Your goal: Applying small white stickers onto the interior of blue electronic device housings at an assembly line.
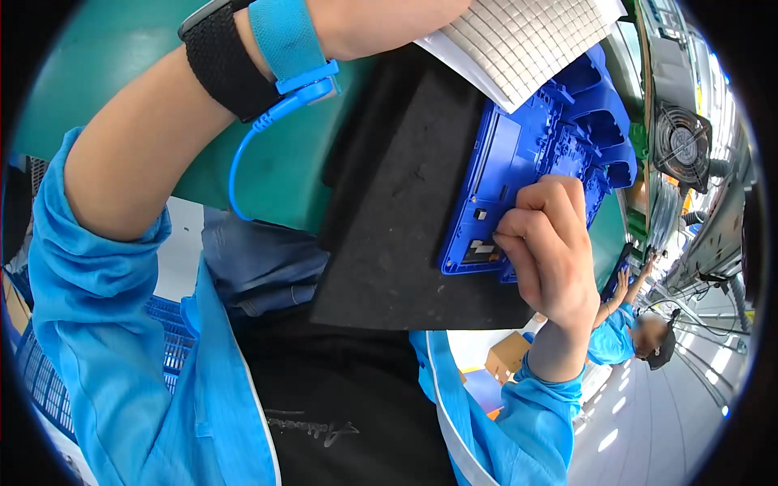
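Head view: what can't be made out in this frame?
All in the head view:
Left hand: cut off by the top edge, so its grip is unclear.
Gridded sheet: partly cut off by the top edge.
Blue casing: partly covered by the sheet and right hand.
Right hand's grip: its curled fingers hide whether anything is pinched.
Co-worker's work: too small and distant.

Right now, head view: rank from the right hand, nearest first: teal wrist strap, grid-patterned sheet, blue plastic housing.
From the right hand:
1. Blue plastic housing: right at the fingers; exact contact unclear.
2. Grid-patterned sheet: beyond, over the housing's upper end.
3. Teal wrist strap: upper left, on the other arm.
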Demonstrator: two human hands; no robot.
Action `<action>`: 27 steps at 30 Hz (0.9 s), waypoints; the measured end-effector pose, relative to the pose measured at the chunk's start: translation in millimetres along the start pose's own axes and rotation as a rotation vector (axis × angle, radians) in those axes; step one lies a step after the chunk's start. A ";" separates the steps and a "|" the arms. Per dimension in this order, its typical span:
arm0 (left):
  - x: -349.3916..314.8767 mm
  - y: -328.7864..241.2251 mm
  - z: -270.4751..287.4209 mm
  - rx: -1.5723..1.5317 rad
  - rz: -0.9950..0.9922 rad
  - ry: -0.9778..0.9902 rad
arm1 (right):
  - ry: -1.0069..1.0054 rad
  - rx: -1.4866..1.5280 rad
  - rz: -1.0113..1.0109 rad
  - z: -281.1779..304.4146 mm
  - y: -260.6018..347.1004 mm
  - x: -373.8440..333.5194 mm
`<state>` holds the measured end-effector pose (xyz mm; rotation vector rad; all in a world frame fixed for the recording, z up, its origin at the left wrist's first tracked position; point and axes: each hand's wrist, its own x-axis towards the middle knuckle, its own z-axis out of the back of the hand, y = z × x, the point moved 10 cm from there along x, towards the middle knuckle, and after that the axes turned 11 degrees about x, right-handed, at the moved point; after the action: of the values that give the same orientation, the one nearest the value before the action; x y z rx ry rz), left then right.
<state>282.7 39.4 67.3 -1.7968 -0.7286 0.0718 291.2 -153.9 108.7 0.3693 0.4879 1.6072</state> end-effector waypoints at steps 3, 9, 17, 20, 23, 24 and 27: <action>-0.2 -1.8 0.7 0.012 -0.009 -0.012 | 0.012 -0.007 0.004 -1.4 0.0 0.7; 0.6 -1.1 -2.9 -0.002 -0.024 0.005 | 0.022 -0.019 0.001 -1.9 -1.1 -1.2; 0.7 3.3 -8.3 -0.016 -0.018 0.026 | -0.014 0.026 -0.008 2.3 -7.7 -5.7; 0.4 3.6 -10.3 -0.009 -0.017 0.031 | -0.039 -0.001 -0.003 0.9 -8.4 -6.4; -1.6 1.9 -15.2 -0.020 -0.006 0.049 | -0.064 -0.003 0.008 4.2 -8.4 -7.0; -2.4 1.8 -18.2 -0.046 0.008 0.068 | -0.069 0.009 0.019 6.7 -7.7 -7.3; -13.8 -30.7 -33.3 0.225 -0.352 0.196 | -0.261 0.164 0.029 37.1 -9.8 -18.3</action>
<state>271.3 9.4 102.2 -1.4189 -0.8488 -0.2442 320.3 -168.2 136.3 0.7025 0.4162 1.5238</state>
